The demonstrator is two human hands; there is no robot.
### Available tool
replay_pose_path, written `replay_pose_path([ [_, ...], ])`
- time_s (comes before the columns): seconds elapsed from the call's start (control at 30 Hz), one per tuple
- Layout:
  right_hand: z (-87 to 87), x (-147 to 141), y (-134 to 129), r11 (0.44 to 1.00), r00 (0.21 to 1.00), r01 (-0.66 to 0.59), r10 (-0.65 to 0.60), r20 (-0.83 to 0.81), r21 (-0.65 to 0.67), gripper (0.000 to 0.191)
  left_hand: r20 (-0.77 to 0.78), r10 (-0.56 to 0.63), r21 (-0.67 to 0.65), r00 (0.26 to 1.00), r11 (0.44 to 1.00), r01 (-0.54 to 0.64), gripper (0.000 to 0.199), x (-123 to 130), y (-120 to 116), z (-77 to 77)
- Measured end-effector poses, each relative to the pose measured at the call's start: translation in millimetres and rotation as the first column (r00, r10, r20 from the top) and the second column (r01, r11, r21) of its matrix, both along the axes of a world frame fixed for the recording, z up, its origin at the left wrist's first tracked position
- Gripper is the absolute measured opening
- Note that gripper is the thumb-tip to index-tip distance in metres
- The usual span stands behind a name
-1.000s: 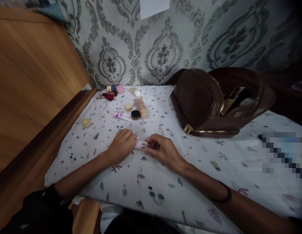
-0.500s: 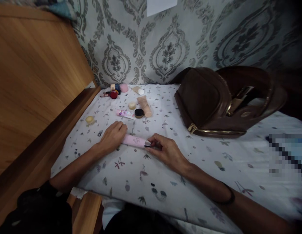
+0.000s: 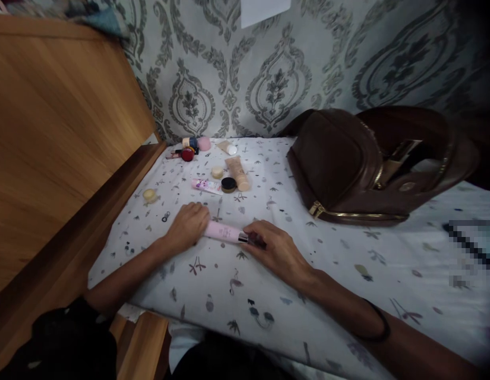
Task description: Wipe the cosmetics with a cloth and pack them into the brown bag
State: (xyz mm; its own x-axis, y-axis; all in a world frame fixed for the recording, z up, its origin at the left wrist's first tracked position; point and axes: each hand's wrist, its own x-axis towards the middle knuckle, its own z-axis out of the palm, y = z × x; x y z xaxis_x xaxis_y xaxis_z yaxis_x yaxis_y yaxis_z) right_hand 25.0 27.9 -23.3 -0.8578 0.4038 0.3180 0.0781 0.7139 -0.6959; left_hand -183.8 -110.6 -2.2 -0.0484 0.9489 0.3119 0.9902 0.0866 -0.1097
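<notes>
A pink tube (image 3: 224, 232) with a silver cap lies level between my two hands, just above or on the patterned white cloth. My left hand (image 3: 189, 226) is closed round its left end. The thumb and fingers of my right hand (image 3: 277, 249) pinch the silver cap at the right end. Beyond them lie a small pink and white tube (image 3: 206, 186), a round black-lidded jar (image 3: 228, 184), a beige tube (image 3: 237, 173) and a small cream-coloured round pot (image 3: 217, 172).
A brown leather bag (image 3: 336, 163), partly unzipped, stands at the right. Wooden furniture (image 3: 66, 105) borders the left side. More cosmetics, among them a red round item (image 3: 187, 154), sit near the wall. A yellowish pot (image 3: 149, 196) is at the left.
The view has shifted slightly, so everything appears a little further right. My right hand's fingers have come further over the silver cap. My left hand keeps its hold.
</notes>
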Motion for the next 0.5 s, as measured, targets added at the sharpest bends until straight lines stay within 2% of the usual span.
replay_pose_path([
  [0.07,0.7,-0.8,-0.2,1.0,1.0,-0.005,0.005,0.003,-0.01,0.009,0.074,0.049,0.009,0.996,0.999,-0.05,0.03,-18.1,-9.2,-3.0],
  [0.17,3.7,-1.8,-0.7,1.0,1.0,-0.01,0.01,-0.006,-0.009,0.009,0.114,0.095,0.005,0.989,0.995,-0.097,0.029,-29.0,-13.3,-3.9],
  [0.23,6.0,-2.1,-0.7,1.0,1.0,-0.008,0.008,-0.012,-0.009,0.008,0.07,0.128,0.029,0.989,0.991,-0.13,0.029,-28.2,-10.0,0.5],
  [0.33,8.5,-2.2,-0.3,0.999,1.0,0.012,-0.011,0.016,-0.044,0.009,-0.004,0.143,0.137,0.99,0.98,-0.141,0.033,-15.3,-0.4,11.1],
  [0.43,10.5,-2.1,0.1,0.994,0.998,0.035,-0.029,0.056,-0.107,0.015,0.02,0.01,0.212,1.0,0.977,-0.014,0.035,12.8,10.6,14.2],
  [0.5,11.5,-1.9,0.4,0.994,0.998,0.023,-0.017,0.054,-0.109,0.016,0.004,-0.185,0.191,0.983,0.965,0.181,0.034,33.9,17.5,8.9],
])
